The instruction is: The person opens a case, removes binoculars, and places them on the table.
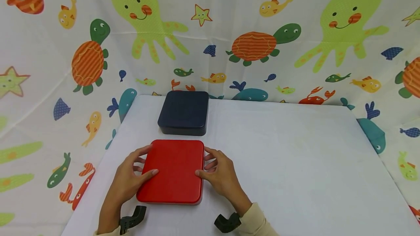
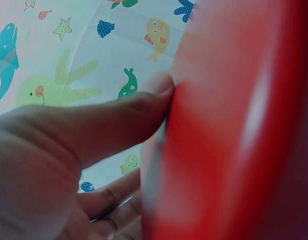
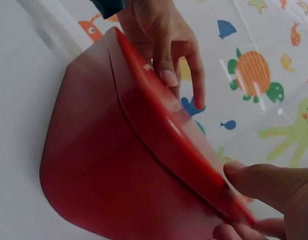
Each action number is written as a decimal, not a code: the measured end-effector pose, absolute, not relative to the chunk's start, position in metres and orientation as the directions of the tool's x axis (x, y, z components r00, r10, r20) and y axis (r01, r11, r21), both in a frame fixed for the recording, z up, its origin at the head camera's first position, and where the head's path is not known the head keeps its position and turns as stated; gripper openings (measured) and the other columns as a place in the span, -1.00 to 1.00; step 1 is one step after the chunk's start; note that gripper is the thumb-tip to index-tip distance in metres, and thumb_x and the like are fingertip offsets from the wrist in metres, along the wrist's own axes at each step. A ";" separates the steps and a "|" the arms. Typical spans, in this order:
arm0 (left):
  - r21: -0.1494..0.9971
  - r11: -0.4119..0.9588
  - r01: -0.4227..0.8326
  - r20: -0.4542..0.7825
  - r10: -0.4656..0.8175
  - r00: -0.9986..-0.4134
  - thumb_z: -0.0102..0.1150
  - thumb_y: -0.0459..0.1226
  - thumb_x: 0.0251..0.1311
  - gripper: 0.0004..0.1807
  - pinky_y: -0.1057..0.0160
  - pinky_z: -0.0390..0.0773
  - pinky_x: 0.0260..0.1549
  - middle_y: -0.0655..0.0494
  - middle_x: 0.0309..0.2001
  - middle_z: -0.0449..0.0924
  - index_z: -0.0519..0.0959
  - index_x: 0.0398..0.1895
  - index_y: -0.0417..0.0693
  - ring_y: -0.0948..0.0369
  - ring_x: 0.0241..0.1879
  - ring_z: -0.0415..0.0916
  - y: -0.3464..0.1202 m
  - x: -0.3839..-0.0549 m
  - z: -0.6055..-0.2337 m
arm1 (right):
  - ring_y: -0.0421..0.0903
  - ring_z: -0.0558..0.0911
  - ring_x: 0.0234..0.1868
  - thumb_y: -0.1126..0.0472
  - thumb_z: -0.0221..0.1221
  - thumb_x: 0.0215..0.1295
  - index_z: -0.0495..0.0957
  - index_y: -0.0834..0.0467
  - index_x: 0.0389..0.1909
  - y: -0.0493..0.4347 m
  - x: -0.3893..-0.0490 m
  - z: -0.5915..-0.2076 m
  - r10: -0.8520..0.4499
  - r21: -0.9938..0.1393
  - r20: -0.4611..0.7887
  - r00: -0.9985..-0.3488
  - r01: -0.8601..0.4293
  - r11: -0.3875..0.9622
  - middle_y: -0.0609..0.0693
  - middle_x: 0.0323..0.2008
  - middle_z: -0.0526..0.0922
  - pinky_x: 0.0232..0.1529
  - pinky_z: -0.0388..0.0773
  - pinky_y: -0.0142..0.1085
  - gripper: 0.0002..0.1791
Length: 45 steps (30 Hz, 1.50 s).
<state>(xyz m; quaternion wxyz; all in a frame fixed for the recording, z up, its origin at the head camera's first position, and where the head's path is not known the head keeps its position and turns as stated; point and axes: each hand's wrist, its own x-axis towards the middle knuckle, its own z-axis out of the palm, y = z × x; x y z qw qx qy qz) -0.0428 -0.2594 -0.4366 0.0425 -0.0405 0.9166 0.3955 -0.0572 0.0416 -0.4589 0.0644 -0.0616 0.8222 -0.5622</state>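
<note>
A red square tin [image 1: 174,170] with rounded corners lies on the white table in front of me. Its lid [image 3: 158,110] is on, and a thin seam below the lid's rim shows in the right wrist view. My left hand [image 1: 129,177] grips the tin's left side, thumb on top and fingers along the edge. On the opposite side my right hand [image 1: 221,172] holds it the same way, its thumb over the top edge. In the left wrist view the left thumb [image 2: 129,112] presses on the red surface, which is blurred close up.
Just behind the red tin stands a dark navy square box [image 1: 185,110], close to the table's back edge. The white table [image 1: 295,170] stretches off to the right. A curtain [image 1: 203,68] printed with sea animals hangs behind and around it. Each wrist wears a black mount.
</note>
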 end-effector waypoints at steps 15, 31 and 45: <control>0.662 0.721 -0.203 -0.181 -0.108 -0.978 0.63 -0.04 0.10 0.05 0.01 0.83 -0.15 -0.31 0.30 0.53 0.30 0.64 0.04 -0.10 0.05 0.64 -0.255 -0.041 -0.427 | -0.15 0.70 -0.18 0.25 0.56 0.15 0.47 0.03 0.52 0.037 -0.051 -0.454 -0.126 -0.953 -0.076 -0.989 0.035 0.300 0.08 0.04 0.65 -0.27 0.74 -0.40 -0.13; 0.702 0.700 -0.134 -0.066 -0.124 -0.990 0.62 -0.09 0.12 0.00 0.05 0.83 -0.18 -0.21 0.27 0.56 0.33 0.63 0.06 -0.05 -0.01 0.65 -0.229 -0.039 -0.410 | -0.12 0.73 -0.18 0.31 0.57 0.13 0.52 -0.07 0.49 0.057 -0.050 -0.436 -0.073 -0.972 -0.046 -0.996 0.027 0.235 0.08 0.07 0.66 -0.26 0.76 -0.38 -0.14; 0.747 0.664 -0.018 0.042 -0.074 -0.996 0.64 -0.13 0.11 -0.09 0.29 0.76 -0.14 -0.15 0.18 0.64 0.45 0.55 0.05 0.04 -0.02 0.63 -0.199 -0.043 -0.409 | -0.05 0.73 -0.19 0.34 0.54 0.15 0.60 -0.11 0.40 0.086 -0.043 -0.431 0.028 -0.976 -0.049 -0.998 0.054 0.209 0.04 0.08 0.70 -0.25 0.78 -0.34 -0.23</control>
